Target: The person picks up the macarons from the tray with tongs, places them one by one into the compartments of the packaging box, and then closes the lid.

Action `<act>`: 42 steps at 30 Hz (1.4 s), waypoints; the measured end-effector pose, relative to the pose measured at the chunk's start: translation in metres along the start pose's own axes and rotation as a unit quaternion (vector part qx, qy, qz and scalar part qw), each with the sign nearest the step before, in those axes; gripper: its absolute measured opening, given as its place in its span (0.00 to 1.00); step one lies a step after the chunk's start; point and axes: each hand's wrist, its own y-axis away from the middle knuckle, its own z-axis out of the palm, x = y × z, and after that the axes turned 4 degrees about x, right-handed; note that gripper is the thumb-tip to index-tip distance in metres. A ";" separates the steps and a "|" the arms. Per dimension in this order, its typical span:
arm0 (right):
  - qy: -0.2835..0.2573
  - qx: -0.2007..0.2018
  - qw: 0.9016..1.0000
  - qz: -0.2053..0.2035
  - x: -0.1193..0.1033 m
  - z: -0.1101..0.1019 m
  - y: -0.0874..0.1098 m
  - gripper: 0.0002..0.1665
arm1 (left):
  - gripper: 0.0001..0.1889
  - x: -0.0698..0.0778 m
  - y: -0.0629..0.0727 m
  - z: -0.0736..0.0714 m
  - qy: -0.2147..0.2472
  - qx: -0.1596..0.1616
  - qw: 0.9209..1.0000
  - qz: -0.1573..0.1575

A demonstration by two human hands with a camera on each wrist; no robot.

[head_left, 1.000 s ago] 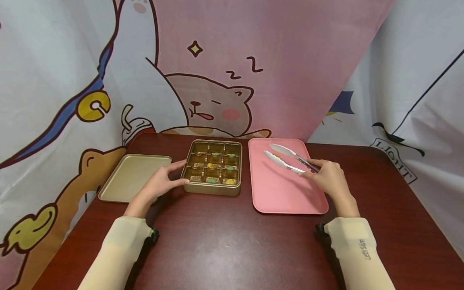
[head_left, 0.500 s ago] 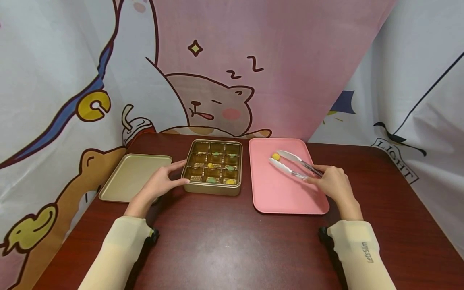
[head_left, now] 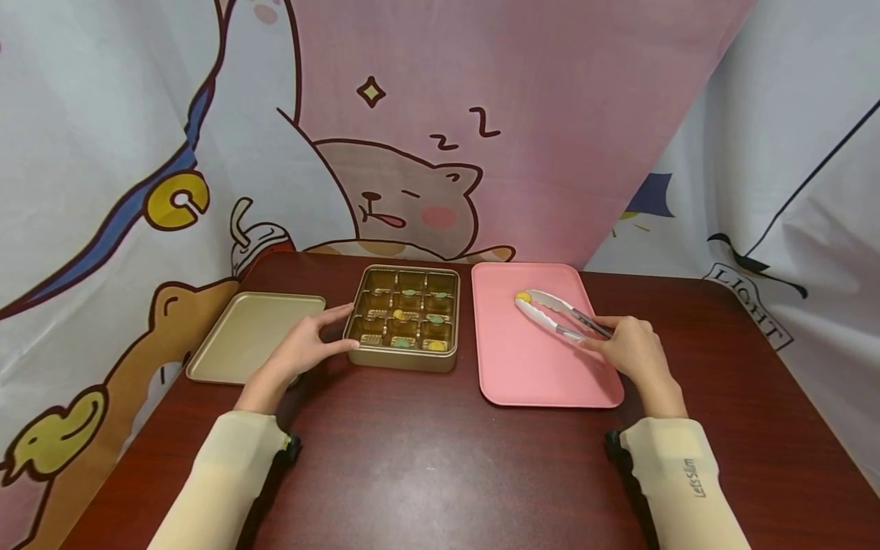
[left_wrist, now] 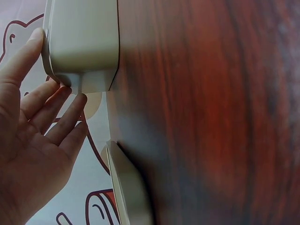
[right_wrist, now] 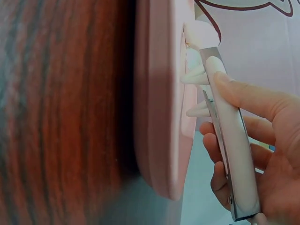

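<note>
My right hand (head_left: pixel 635 347) grips a pair of tongs (head_left: pixel 550 319) with metal arms and pale tips, held low over the pink tray (head_left: pixel 543 378). A small yellow round piece (head_left: pixel 523 296) lies between the tong tips; whether both tips touch it is hard to tell. In the right wrist view, thumb and fingers wrap the tong handles (right_wrist: pixel 234 154). At the left corner of a gold tin (head_left: pixel 402 359), my left hand (head_left: pixel 305 344) rests its thumb and fingertips, fairly straight. The tin has a divided gold insert, with small green and yellow pieces in several compartments.
A flat gold lid (head_left: pixel 254 336) lies on the dark red wooden table (head_left: pixel 426 458), left of the tin and partly behind my left hand. A printed cartoon curtain (head_left: pixel 536 137) hangs behind and around the table.
The tongs have come down and slightly right toward the tray, and their tips have closed in around the yellow piece. My left hand and the tin have not moved.
</note>
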 end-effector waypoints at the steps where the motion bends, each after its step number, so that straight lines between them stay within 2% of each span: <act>1: -0.001 -0.001 1.000 0.000 0.000 0.000 -0.001 0.40 | 0.39 0.000 0.000 0.000 0.002 0.000 1.000 -0.001; 15: 0.005 -0.004 1.000 -0.002 -0.007 0.004 -0.009 0.40 | 0.39 -0.001 0.000 0.000 0.001 0.000 1.000 -0.003; 24: 0.004 0.027 1.000 0.008 -0.007 0.011 -0.008 0.31 | 0.39 -0.001 0.000 0.000 0.004 -0.001 1.000 -0.004; 32: -0.005 0.000 1.000 -0.003 -0.006 0.007 -0.002 0.43 | 0.39 -0.001 0.001 0.001 0.003 -0.001 1.000 -0.006; 37: 0.001 -0.009 1.000 -0.009 -0.001 0.000 0.004 0.45 | 0.39 -0.001 0.001 0.001 0.003 -0.004 1.000 -0.006; 42: 0.009 -0.008 1.000 -0.020 0.002 -0.003 0.007 0.41 | 0.39 0.000 0.000 0.002 0.006 -0.001 1.000 -0.007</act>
